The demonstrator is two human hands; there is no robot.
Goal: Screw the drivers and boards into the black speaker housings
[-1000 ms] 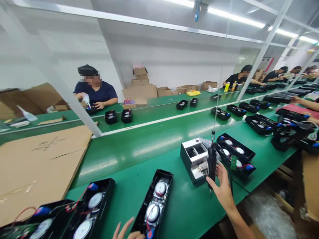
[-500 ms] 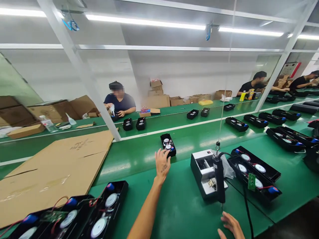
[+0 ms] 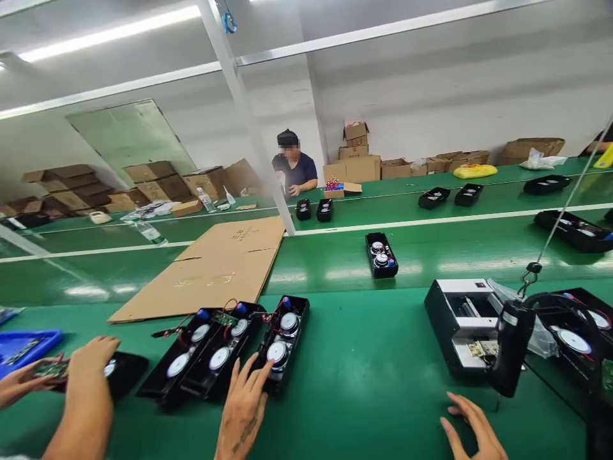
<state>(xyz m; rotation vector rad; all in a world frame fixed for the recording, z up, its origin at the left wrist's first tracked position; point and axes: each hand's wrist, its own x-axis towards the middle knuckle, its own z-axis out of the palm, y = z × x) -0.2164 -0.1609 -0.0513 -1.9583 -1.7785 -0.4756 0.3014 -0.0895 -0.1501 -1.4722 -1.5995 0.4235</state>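
Observation:
My left hand [image 3: 244,409] lies with fingers spread at the near end of a black speaker housing [image 3: 283,337] that holds two white round speakers; the fingertips touch its edge. My right hand [image 3: 474,429] rests open on the green table [image 3: 373,383], holding nothing, just left of a hanging black electric screwdriver [image 3: 511,348]. Two more open housings [image 3: 211,354] with red wires lie side by side left of the first. One small housing [image 3: 382,254] sits alone on the far belt.
A co-worker's two hands [image 3: 90,365] at the left edge hold a black housing and a circuit board beside a blue tray [image 3: 23,344]. A white-topped black box [image 3: 463,319] stands right of centre. A flat cardboard sheet [image 3: 225,262] covers the belt. A person [image 3: 293,169] sits opposite.
My left hand has left the small housing on the far belt and drawn back to the near row of housings. The view has swung left. My right hand stays low beside the screwdriver.

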